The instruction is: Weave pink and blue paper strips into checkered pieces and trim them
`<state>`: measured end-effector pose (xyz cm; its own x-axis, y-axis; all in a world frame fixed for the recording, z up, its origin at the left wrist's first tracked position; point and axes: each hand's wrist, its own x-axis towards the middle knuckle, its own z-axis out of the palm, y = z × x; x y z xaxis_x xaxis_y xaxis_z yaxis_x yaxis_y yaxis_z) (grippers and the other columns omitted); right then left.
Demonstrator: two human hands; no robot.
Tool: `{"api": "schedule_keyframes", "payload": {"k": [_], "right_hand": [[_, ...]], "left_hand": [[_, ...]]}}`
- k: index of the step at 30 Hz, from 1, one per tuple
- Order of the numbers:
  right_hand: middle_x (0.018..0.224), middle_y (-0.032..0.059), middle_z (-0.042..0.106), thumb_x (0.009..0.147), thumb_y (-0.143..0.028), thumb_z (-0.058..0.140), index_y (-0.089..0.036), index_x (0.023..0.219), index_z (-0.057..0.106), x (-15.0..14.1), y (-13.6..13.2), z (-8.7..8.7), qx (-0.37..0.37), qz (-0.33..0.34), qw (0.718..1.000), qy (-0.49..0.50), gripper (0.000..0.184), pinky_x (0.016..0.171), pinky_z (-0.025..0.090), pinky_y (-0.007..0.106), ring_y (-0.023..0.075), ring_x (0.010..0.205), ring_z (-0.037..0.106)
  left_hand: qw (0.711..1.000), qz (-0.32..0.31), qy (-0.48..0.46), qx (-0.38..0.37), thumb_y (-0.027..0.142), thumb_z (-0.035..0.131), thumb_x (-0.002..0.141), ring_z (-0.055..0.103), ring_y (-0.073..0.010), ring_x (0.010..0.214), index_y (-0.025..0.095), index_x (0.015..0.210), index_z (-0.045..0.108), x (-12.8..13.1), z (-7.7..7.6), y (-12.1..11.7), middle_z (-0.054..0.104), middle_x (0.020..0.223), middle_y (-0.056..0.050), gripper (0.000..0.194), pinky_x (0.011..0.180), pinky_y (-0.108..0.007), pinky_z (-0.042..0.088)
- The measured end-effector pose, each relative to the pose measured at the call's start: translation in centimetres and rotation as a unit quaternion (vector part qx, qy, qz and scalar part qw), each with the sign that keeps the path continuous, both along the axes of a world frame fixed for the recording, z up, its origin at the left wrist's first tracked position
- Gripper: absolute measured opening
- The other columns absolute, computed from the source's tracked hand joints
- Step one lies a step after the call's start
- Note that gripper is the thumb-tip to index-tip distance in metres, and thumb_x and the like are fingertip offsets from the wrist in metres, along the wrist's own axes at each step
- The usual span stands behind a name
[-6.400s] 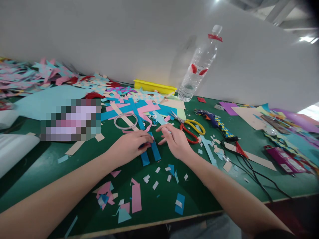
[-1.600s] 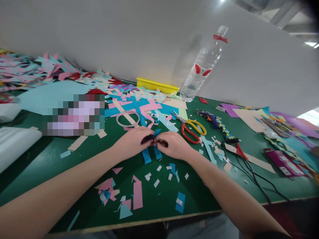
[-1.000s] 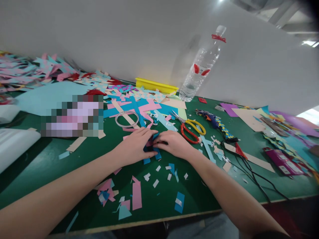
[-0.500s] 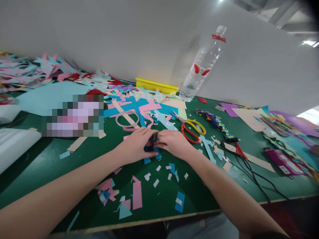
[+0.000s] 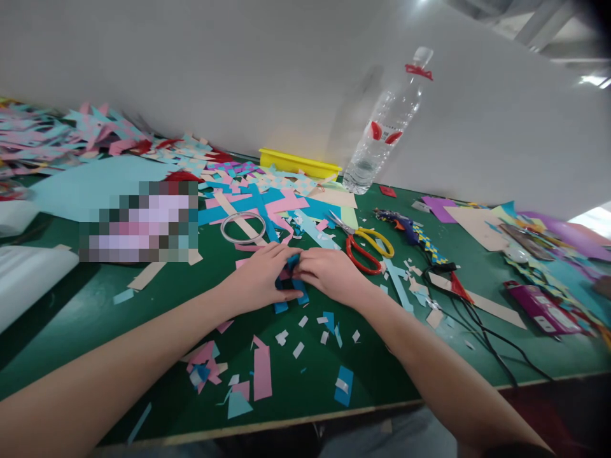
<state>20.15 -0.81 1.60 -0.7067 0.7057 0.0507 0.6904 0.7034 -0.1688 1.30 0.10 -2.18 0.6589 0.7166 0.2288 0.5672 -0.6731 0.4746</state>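
Note:
My left hand (image 5: 260, 278) and my right hand (image 5: 330, 273) meet low over the middle of the table. Between them are blue paper strips (image 5: 300, 290) with a bit of pink showing, mostly covered by my fingers. The left thumb and fingers curve around the strips from the left. On the other side, my right fingers pinch the upper part. Scissors (image 5: 356, 242) with one red and one yellow handle lie open just beyond my right hand. A clear tape roll (image 5: 243, 228) lies beyond my left hand.
A tall water bottle (image 5: 386, 127) stands against the wall beside a yellow tray (image 5: 300, 163). Woven paper and strips pile up at the back left. Paper scraps (image 5: 262, 372) lie near the front edge. To the right are black cords (image 5: 482, 331) and a purple box (image 5: 541, 310).
My fingers have shifted slightly, and more blue paper shows between them at the top. Both hands stay in nearly the same place.

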Motion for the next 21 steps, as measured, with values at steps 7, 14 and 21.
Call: {"api": "schedule_keyframes", "payload": {"k": [7,14,21], "right_hand": [[0.098,0.0062,0.067,0.091,-0.02,0.05,-0.017,0.093,0.068,0.13,0.15,0.0,-0.019,0.005,1.0,0.015,0.018,0.077,0.043,0.027,0.0168,0.096,0.059],[0.102,0.0045,0.067,0.093,-0.024,0.048,-0.019,0.094,0.068,0.63,0.4,-0.28,-0.033,0.016,0.999,0.039,0.02,0.079,0.044,0.028,0.0166,0.097,0.059],[0.099,0.0051,0.066,0.092,-0.021,0.047,-0.016,0.094,0.066,0.14,0.16,-0.47,-0.008,0.005,1.0,0.012,0.019,0.074,0.044,0.028,0.0177,0.097,0.059]], "left_hand": [[1.0,0.006,0.003,-0.006,0.054,0.063,0.075,0.047,-0.031,0.114,0.02,0.126,0.046,0.01,0.15,-0.07,0.056,0.121,-0.012,0.063,0.093,-0.044,0.04],[1.0,0.002,0.004,-0.002,0.054,0.063,0.076,0.048,-0.0303,0.113,0.019,0.121,0.049,0.0,0.12,-0.07,0.056,0.119,-0.012,0.059,0.093,-0.044,0.041],[1.0,0.008,0.016,-0.004,0.056,0.064,0.074,0.046,-0.0318,0.115,0.018,0.122,0.048,0.08,0.17,0.0,0.055,0.121,-0.013,0.064,0.095,-0.046,0.039]]}}
